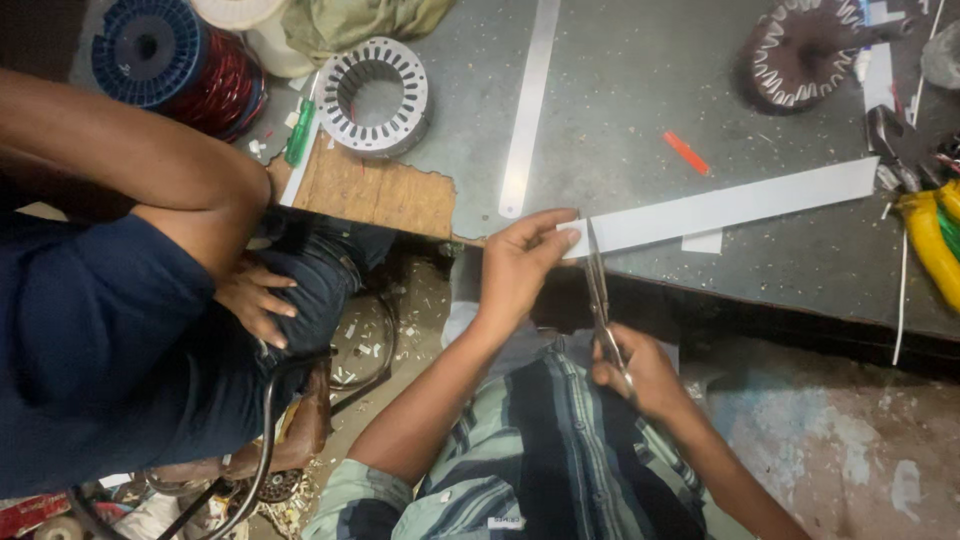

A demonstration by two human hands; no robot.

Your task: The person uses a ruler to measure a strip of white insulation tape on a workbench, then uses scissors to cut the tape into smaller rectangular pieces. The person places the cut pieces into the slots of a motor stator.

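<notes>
Grey worktop [640, 90] carries a white paper strip [730, 208] jutting over its edge; left hand [520, 262] fingers pinch the strip's end, right hand [640, 375] fingers grip scissors [598, 290] cutting it.

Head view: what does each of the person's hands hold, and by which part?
The left hand pinches the near end of a long white paper strip; the right hand holds scissors by their handles.
</notes>
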